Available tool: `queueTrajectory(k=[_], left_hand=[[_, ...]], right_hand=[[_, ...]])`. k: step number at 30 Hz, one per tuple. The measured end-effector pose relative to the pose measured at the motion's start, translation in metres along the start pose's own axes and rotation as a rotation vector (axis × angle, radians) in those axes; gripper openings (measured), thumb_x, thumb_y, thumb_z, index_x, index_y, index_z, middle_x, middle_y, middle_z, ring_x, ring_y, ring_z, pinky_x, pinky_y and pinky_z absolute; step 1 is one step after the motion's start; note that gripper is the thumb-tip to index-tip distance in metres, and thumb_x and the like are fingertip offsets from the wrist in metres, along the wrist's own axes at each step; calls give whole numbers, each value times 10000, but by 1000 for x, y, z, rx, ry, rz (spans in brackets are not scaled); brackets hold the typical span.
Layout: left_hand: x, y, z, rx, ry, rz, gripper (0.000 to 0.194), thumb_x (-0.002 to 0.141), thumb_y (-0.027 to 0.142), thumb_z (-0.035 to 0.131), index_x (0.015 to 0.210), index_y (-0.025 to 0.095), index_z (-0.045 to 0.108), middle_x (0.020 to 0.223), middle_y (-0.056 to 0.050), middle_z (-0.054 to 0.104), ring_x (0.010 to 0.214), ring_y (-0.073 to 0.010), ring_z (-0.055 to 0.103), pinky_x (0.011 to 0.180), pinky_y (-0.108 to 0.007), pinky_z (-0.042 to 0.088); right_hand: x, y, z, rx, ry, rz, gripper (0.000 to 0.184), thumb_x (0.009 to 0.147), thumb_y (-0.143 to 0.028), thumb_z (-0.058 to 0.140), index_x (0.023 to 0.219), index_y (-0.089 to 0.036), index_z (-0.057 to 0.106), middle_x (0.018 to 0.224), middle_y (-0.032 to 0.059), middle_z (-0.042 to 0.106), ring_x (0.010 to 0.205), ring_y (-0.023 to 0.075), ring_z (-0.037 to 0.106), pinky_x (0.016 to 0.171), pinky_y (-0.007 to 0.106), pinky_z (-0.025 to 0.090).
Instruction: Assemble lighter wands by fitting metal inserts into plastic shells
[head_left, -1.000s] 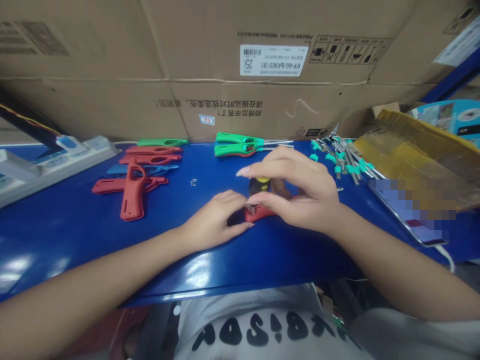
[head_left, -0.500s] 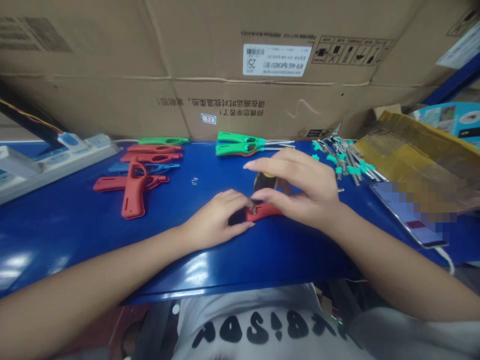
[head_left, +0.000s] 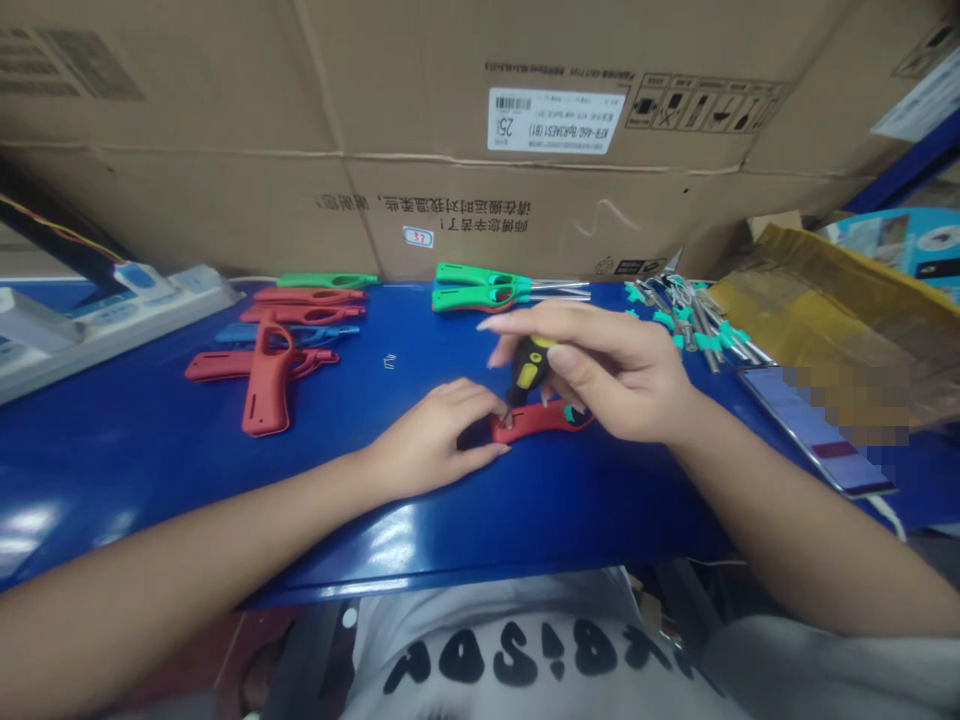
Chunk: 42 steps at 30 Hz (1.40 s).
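A red lighter handle (head_left: 534, 422) lies flat on the blue table, with a bit of green showing at its right end. My left hand (head_left: 431, 435) is closed on the handle's left end, thumb at the near side and fingertips on top. Above it, my right hand (head_left: 619, 370) is closed around a short black and yellow screwdriver (head_left: 531, 370), tilted with its lower end near the handle's left part. The tip is hidden by the left fingers. Tiny metal pins (head_left: 390, 361) lie left of the hands.
Red handles (head_left: 266, 400), a blue one and a green one lie at left beside a white power strip (head_left: 112, 325). Green lighters (head_left: 472, 297) with metal tubes lie behind. Loose metal tubes (head_left: 701, 320), a phone (head_left: 787, 410) and a taped package (head_left: 787, 290) are at right. Cardboard (head_left: 420, 190) stands behind.
My right hand has shifted slightly right and its grip has changed, showing more of the screwdriver and the red handle. My left hand stays on the handle.
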<state>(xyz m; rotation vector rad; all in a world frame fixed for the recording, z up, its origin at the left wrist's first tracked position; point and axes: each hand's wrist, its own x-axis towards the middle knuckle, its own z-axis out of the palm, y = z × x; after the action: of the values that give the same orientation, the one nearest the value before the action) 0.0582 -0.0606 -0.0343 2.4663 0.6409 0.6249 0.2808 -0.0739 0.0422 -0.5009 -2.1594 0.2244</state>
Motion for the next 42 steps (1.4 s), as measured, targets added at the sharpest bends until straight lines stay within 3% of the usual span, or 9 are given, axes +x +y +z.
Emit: queueTrajectory(k=[5, 10, 15, 20, 25, 30, 33, 37, 42], left_hand=[[-1, -1, 1, 15, 20, 26, 199, 922, 290, 682, 1084, 204, 605, 1121, -68, 682, 1091, -253, 616, 975, -414, 476], [0, -1, 0, 2, 7, 4, 197, 923, 299, 685, 1085, 207, 619, 1087, -56, 681, 1049, -239, 617, 951, -397, 481], [-1, -1, 0, 12, 11, 17, 198, 919, 288, 687, 1076, 201, 603, 1112, -60, 681, 1073, -242, 614, 973, -405, 470], [0, 0, 0, 4, 9, 1, 203, 917, 286, 693, 1084, 201, 616, 1087, -52, 686, 1044, -232, 613, 950, -394, 479], [0, -1, 1, 11, 19, 31, 184, 921, 288, 687, 1064, 196, 615, 1105, -59, 694, 1067, -244, 624, 968, -408, 474], [1, -2, 1, 14, 5, 16, 202, 924, 296, 680, 1091, 198, 627, 1147, -75, 686, 1091, -257, 617, 979, -419, 476], [1, -2, 1, 27, 12, 25, 203, 920, 291, 683, 1091, 196, 631, 1118, -70, 686, 1077, -251, 617, 973, -409, 477], [1, -1, 1, 51, 27, 31, 193, 927, 315, 676, 1067, 187, 641, 1057, -67, 685, 1021, -246, 623, 911, -387, 491], [-1, 0, 0, 27, 4, 19, 195, 926, 303, 682, 1077, 192, 630, 1099, -65, 692, 1053, -247, 619, 950, -405, 474]], right_hand=[[-1, 2, 1, -145, 118, -46, 209, 964, -379, 644, 1071, -225, 737, 916, 40, 713, 848, 169, 677, 825, 346, 597], [-1, 5, 0, 16, -32, 18, 373, 1079, -307, 380, 1345, -166, 601, 1120, 81, 700, 994, 163, 672, 906, 361, 580], [-1, 5, 1, -115, 65, -17, 279, 968, -402, 637, 1151, -204, 708, 958, 38, 721, 843, 155, 669, 813, 315, 582], [0, 3, 1, -61, -15, 43, 378, 1070, -309, 401, 1385, -202, 581, 1185, 90, 693, 992, 178, 677, 885, 369, 577], [-1, 6, -1, -103, 12, -13, 311, 990, -387, 604, 1258, -243, 668, 989, 35, 721, 902, 172, 686, 857, 349, 583], [2, -2, -3, -24, -102, 58, 366, 1051, -301, 464, 1386, -193, 564, 1228, 96, 677, 1145, 204, 637, 957, 379, 561], [4, -6, -3, 48, -112, 54, 301, 1034, -241, 505, 1304, -188, 626, 1103, 64, 719, 1007, 164, 673, 943, 336, 561], [3, -5, 0, -70, -21, -27, 263, 947, -385, 670, 1140, -211, 714, 965, 43, 712, 909, 173, 674, 881, 321, 569], [-1, -4, 8, 79, -13, 128, 389, 1085, -345, 367, 1346, -191, 610, 1114, 80, 703, 886, 150, 685, 827, 328, 588]])
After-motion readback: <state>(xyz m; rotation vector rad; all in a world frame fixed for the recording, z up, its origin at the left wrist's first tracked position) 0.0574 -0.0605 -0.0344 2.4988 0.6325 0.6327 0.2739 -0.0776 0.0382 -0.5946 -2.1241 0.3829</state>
